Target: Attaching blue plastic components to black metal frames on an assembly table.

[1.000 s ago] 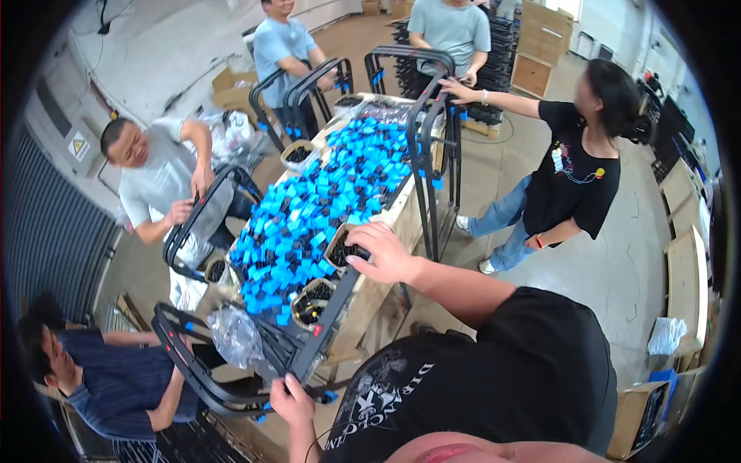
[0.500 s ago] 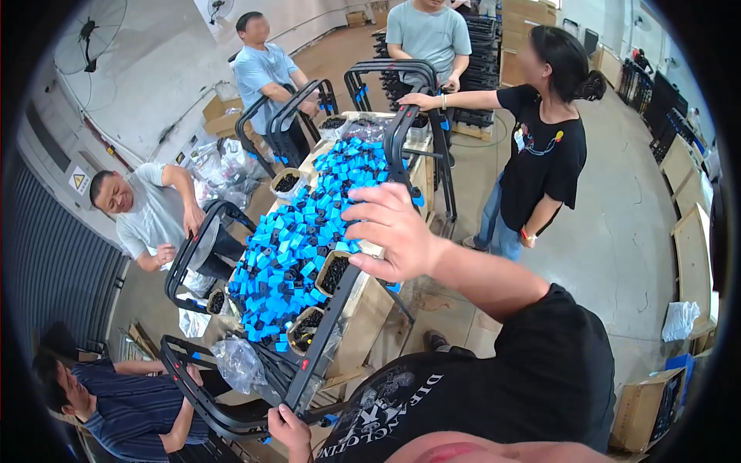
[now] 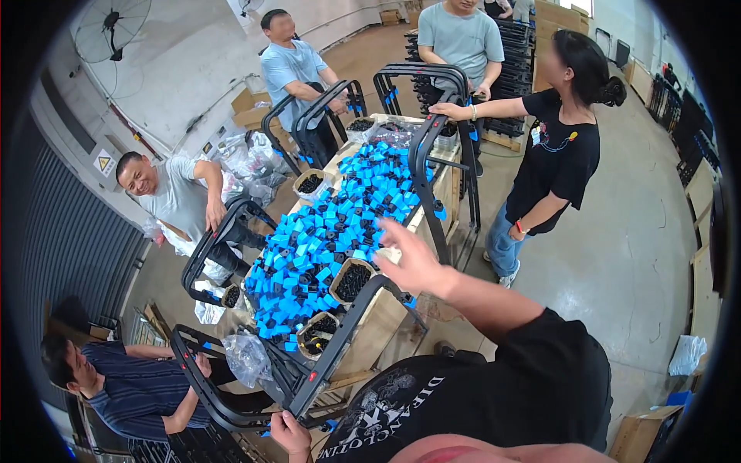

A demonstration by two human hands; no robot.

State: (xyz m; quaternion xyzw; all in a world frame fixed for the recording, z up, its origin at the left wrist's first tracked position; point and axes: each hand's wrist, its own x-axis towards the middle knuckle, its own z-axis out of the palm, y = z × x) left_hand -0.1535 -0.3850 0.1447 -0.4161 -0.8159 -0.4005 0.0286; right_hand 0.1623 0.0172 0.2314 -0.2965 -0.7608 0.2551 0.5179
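Note:
My left hand (image 3: 289, 434) is closed round the near corner of a black tubular frame (image 3: 337, 351) that leans along the table's near side. My right hand (image 3: 415, 262) hangs in the air over the table's right edge, thumb and fingers apart, with nothing in it. Beneath and left of it lies a large heap of blue and black plastic pieces (image 3: 332, 239). Two tubs of small black parts, one nearer the middle (image 3: 353, 282) and one closer to me (image 3: 316, 333), stand between the heap and my frame.
Several co-workers stand round the table, including a person in a black T-shirt (image 3: 557, 147) on the right and one in a striped shirt (image 3: 147, 393) on the left. More black frames (image 3: 423, 147) stand along the edges. A clear plastic bag (image 3: 247, 359) lies near the left end.
My right hand has drawn down and its fingers have turned, staying apart. The whole view has shifted, so the table sits further right. My left hand keeps its grip on the frame.

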